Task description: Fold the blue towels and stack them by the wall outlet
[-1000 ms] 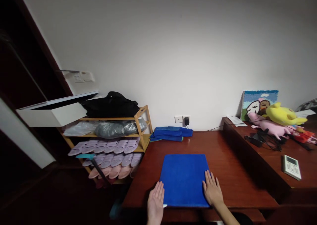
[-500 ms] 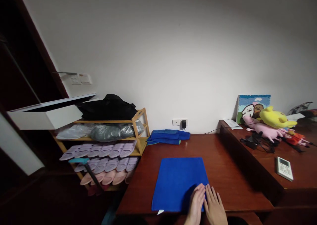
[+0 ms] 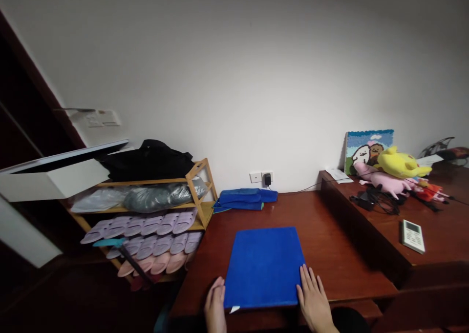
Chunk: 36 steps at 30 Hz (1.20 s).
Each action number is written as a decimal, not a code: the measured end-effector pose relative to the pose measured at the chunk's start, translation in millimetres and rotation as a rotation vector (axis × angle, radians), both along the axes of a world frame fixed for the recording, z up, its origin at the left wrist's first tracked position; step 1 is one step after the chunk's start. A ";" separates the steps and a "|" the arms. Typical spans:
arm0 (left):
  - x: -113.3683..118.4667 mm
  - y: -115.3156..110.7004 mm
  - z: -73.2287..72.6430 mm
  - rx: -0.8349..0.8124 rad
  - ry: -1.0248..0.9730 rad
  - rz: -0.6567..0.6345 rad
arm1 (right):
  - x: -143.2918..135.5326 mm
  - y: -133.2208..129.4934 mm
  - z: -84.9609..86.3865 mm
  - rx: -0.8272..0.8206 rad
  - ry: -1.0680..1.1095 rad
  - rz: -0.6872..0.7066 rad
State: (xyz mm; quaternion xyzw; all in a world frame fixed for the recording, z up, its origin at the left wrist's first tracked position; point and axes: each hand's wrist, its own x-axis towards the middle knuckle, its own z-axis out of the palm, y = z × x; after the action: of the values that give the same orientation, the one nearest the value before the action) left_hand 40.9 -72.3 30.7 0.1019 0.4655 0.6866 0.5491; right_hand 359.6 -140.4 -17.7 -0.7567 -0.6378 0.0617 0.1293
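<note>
A blue cloth (image 3: 265, 267) lies flat as a near square on the reddish-brown table (image 3: 344, 255), a white tag at its front left corner. At the cloth's lower left edge is my left hand (image 3: 216, 301), its fingers slightly bent and close together, touching or nearly touching the edge; whether it grips anything is hidden. My right hand (image 3: 314, 296) lies on the lower right edge, palm down with fingers stretched out. Against the wall, at the table's back left, rests a folded pile of blue cloths (image 3: 242, 198).
A wooden shoe rack (image 3: 200, 196) with slippers, plastic bags and a black bag (image 3: 150, 161) stands left. On the raised right desk are plush toys (image 3: 399, 166), black cables (image 3: 377, 201) and a white device (image 3: 413, 236). A black plug (image 3: 267, 178) sits in the wall socket.
My left hand has moved from the cloth's right side to its left edge. My right hand stays at the right edge. The view has shifted slightly.
</note>
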 end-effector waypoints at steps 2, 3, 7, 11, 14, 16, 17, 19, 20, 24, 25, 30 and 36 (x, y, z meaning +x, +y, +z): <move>-16.2 7.5 3.8 0.059 0.290 0.048 | 0.3 0.5 -4.2 0.037 0.002 -0.007; -15.3 10.3 5.8 0.089 0.440 0.034 | 0.5 0.9 -6.5 0.050 -0.002 -0.009; 37.7 11.1 14.6 0.236 0.961 -0.287 | 0.9 1.6 -11.9 0.069 -0.029 0.010; 104.8 1.9 20.1 0.495 1.543 -0.645 | 0.6 1.9 -12.2 0.085 -0.034 0.009; 122.2 -1.3 15.9 0.531 1.850 -0.808 | 1.0 3.0 -12.5 0.079 -0.025 -0.002; 117.4 -0.2 9.9 0.534 1.958 -0.875 | 1.6 3.8 -13.0 0.071 -0.017 0.001; 111.3 1.3 6.8 0.521 1.992 -0.888 | 1.8 4.1 -13.1 0.066 -0.014 0.003; 94.0 5.8 1.9 0.438 2.043 -0.876 | 2.0 4.2 -12.5 0.055 -0.011 0.003; 83.3 8.7 0.4 0.373 2.063 -0.860 | 2.0 4.0 -11.7 0.051 -0.012 0.001; 37.2 21.1 -2.1 0.126 2.121 -0.776 | 1.2 2.2 -7.5 0.031 -0.022 0.003; 27.8 23.2 -2.7 0.090 2.123 -0.763 | 1.0 1.7 -6.7 0.029 -0.023 0.007; 9.1 24.5 -8.7 0.094 2.128 -0.716 | 0.5 -0.5 -5.9 -0.004 -0.034 0.010; 11.1 23.0 -20.1 0.150 2.139 -0.641 | 4.6 12.5 12.3 -0.049 -0.030 -0.029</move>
State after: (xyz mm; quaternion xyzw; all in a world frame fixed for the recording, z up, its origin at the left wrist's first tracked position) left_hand 52.0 -49.2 10.6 0.7880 0.6076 0.0988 0.0101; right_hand 364.2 -127.9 -5.5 -0.7697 -0.6270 0.0642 0.1019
